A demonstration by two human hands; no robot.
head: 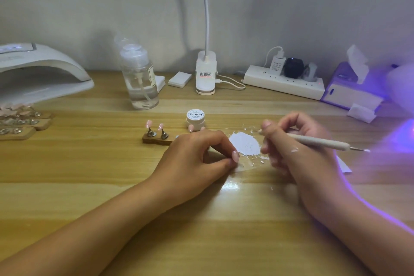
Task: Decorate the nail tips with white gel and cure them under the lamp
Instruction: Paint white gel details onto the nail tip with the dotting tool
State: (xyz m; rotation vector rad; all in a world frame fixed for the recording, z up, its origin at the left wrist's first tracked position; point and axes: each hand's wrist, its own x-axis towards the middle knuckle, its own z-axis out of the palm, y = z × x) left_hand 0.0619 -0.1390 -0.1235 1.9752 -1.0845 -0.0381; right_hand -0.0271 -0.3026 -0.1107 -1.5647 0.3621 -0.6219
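My left hand (197, 152) rests on the wooden table and pinches a pink nail tip (235, 156) between thumb and forefinger. It covers the right part of a wooden holder (154, 140) on which pink tips (149, 123) stand on metal clips. My right hand (291, 148), blurred, grips a pale pen (318, 142) just right of a white gel smear (245, 144) on a clear film. The white gel jar (195, 119), lid on, stands behind. A white curing lamp (44, 69) sits at the far left. Purple light (403, 139) glows at the right edge.
A clear pump bottle (140, 78), a clip lamp base (205, 74), white pads (179, 79), a power strip (284, 84) and a tissue box (349, 88) line the back. More wooden holders with tips (20, 122) lie at the left.
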